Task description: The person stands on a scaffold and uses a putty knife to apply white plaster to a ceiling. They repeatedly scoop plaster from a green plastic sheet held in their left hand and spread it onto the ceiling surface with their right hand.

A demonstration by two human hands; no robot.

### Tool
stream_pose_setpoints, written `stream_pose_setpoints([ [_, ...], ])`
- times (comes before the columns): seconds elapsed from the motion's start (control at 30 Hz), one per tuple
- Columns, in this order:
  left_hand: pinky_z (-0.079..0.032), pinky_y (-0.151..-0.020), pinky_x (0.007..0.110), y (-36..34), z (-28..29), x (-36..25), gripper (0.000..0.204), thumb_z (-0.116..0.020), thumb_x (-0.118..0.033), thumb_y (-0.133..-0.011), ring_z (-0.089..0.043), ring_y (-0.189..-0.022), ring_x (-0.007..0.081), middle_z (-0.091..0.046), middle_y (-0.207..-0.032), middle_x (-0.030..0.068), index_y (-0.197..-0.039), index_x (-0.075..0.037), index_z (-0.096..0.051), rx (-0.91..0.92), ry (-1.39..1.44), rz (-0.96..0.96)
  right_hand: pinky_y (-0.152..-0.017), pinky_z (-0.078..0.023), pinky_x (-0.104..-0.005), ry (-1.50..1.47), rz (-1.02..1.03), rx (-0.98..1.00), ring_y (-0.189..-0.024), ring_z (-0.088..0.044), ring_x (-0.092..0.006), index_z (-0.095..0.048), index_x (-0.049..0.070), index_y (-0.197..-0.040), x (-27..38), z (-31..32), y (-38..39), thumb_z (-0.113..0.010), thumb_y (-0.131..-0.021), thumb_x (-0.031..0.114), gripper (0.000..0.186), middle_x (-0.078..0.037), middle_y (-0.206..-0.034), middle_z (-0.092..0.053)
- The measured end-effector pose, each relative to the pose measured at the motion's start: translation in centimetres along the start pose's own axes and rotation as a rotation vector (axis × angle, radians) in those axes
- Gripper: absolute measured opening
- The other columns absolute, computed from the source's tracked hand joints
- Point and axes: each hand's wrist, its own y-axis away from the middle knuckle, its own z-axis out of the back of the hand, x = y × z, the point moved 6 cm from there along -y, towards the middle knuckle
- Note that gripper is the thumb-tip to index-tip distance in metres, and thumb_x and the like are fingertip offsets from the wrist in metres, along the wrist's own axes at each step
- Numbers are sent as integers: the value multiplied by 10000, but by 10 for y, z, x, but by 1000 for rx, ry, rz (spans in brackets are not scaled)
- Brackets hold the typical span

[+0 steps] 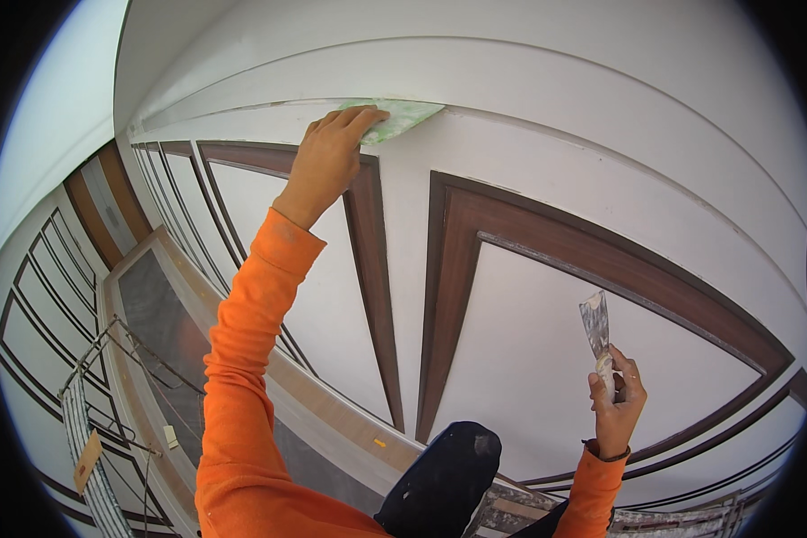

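Note:
My left hand (327,161) reaches up and presses a translucent green flat spreader (403,117) against the white wall, just under a long horizontal ledge. Its fingers are closed over the spreader's left end. Lower on the right, my right hand (620,399) grips a putty knife (596,327) upright by its handle, away from the wall. White filler coats the knife's blade and handle. Below the spreader, brown wooden frame moulding (365,233) surrounds a white panel, and a second brown frame (547,235) lies to its right.
Metal scaffold bars (94,448) stand at the lower left. A worn plank platform (511,513) is below me, with my dark-clad knee (444,480) above it. Far below runs a grey floor with a tan border (332,430). A brown door (108,202) shows at the far left.

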Motion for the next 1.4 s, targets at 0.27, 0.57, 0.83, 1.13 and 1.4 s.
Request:
stream_pose_setpoints([
  [0.27, -462, -943, 440, -1, -5, 5, 465, -478, 108, -820, -599, -1108, 308, -658, -1182, 74, -1194, -129, -620, -36, -8, -13, -629, -434, -216, -1, 6, -2, -748, -523, -85, -635, 4, -1255, -5, 1, 1, -746, -844, 45, 427, -28, -910, -551],
  [0.57, -476, -933, 436, -5, -8, 8, 506, -474, 139, -774, -603, -1098, 326, -662, -1174, 92, -1189, -112, -621, -56, -5, -48, -616, -424, -209, -7, -27, 4, -723, -509, -75, -640, 4, -1245, -8, 1, 4, -738, -845, 37, 413, -18, -904, -550],
  [0.83, -518, -891, 433, -16, -2, 12, 524, -485, 178, -758, -620, -1035, 368, -676, -1131, 133, -1179, -101, -623, 48, 49, -25, -614, -419, -207, -20, -32, 3, -724, -506, -71, -642, 3, -1243, -13, -1, 6, -743, -846, 43, 412, -16, -902, -549],
  [1.13, -518, -837, 442, -30, 0, 21, 487, -489, 151, -799, -629, -947, 402, -686, -1094, 158, -1195, -102, -620, 157, 58, -39, -533, -398, -198, 41, 11, 16, -653, -497, -60, -631, 0, -1263, -18, -1, 5, -725, -862, 59, 416, -24, -900, -563],
  [1.4, -498, -714, 449, -44, 2, 38, 474, -509, 117, -819, -643, -802, 378, -690, -906, 181, -1202, -131, -637, 223, 63, -106, -507, -394, -202, 18, -52, 25, -616, -495, -55, -631, -7, -1258, -22, -4, 5, -722, -867, 47, 405, -22, -898, -556],
])
